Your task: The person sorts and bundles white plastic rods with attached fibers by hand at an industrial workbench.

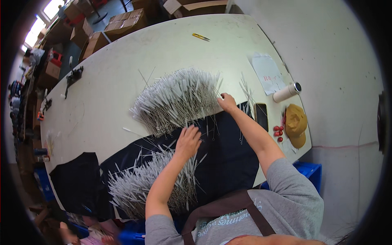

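Observation:
A wide heap of thin white-bristled brushes with looped wire handles (179, 96) lies across the middle of the table. My right hand (227, 102) is at the heap's right edge, its fingers curled together; what they pinch, if anything, is too small to make out. My left hand (188, 142), fingers stretched and slightly apart, hovers or rests by the near edge of the heap, over the dark cloth (228, 151); I cannot tell whether it touches a handle. A second brush heap (151, 185) lies on the cloth beneath my left forearm. A few loose brushes (246, 92) lie right of my right hand.
On the white table (110, 77) are yellow thread snips (201, 37), a paper sheet (267, 73), a tumbler (287, 92), a phone (261, 116), small red balls (279, 132) and a tan cap (296, 125). Cardboard boxes (124, 24) stand beyond. Another person's hand (67, 234) shows lower left.

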`<state>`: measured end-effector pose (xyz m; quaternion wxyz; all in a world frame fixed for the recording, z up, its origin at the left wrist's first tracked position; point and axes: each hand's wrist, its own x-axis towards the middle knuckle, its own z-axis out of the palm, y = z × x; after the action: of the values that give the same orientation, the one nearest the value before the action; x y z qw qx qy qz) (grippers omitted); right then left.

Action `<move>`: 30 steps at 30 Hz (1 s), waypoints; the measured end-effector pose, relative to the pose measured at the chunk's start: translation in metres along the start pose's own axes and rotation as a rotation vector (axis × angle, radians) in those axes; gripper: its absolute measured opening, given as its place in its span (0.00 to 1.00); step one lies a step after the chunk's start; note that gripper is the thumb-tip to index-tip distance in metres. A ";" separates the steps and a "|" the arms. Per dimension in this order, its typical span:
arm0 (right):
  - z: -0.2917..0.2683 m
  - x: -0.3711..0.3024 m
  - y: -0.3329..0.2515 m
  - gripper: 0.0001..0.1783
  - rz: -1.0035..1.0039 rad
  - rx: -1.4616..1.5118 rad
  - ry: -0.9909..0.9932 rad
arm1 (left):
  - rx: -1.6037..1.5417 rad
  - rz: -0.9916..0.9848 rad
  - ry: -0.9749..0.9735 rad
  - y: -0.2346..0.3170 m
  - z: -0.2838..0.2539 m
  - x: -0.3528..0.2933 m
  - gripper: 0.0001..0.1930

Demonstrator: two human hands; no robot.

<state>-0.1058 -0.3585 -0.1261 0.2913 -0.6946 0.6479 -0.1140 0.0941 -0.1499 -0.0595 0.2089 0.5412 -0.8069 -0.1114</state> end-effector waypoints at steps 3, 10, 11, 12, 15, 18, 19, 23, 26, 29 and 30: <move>0.004 -0.006 -0.046 0.37 0.092 -0.102 -0.128 | 0.087 -0.111 0.054 -0.028 0.001 0.025 0.17; 0.038 0.004 -0.096 0.35 -0.031 -0.222 0.045 | 0.137 -0.019 0.052 -0.063 0.014 0.074 0.20; 0.041 0.007 -0.101 0.35 -0.022 -0.235 0.031 | 0.148 0.040 -0.001 -0.071 0.016 0.080 0.20; 0.047 0.010 -0.103 0.34 -0.020 -0.207 0.053 | 0.221 0.068 -0.055 -0.084 0.018 0.082 0.21; 0.039 0.019 -0.111 0.35 0.038 -0.247 -0.070 | 0.302 0.060 -0.044 -0.105 0.019 0.085 0.20; 0.029 0.038 -0.095 0.31 0.002 -0.158 -0.068 | 0.357 0.044 0.000 -0.106 0.030 0.084 0.19; 0.022 0.042 -0.094 0.30 -0.021 -0.019 -0.124 | 0.377 0.036 0.049 -0.107 0.030 0.083 0.19; 0.012 0.050 -0.072 0.21 -0.019 0.691 -0.308 | 0.451 0.073 -0.007 -0.105 0.029 0.088 0.20; 0.006 0.040 -0.083 0.20 0.001 0.894 -0.336 | 0.515 0.014 -0.019 -0.103 0.030 0.090 0.23; 0.001 0.034 -0.075 0.21 -0.058 1.017 -0.331 | 0.230 -0.187 -0.018 -0.080 0.023 0.111 0.27; 0.001 0.030 -0.074 0.21 -0.097 1.017 -0.334 | -0.035 -0.291 0.073 -0.074 0.022 0.117 0.32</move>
<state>-0.0392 -0.3879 -0.0930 0.6842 -0.5039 0.4229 -0.3149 0.1072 -0.2869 -0.0833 0.2290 0.6525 -0.7097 -0.1347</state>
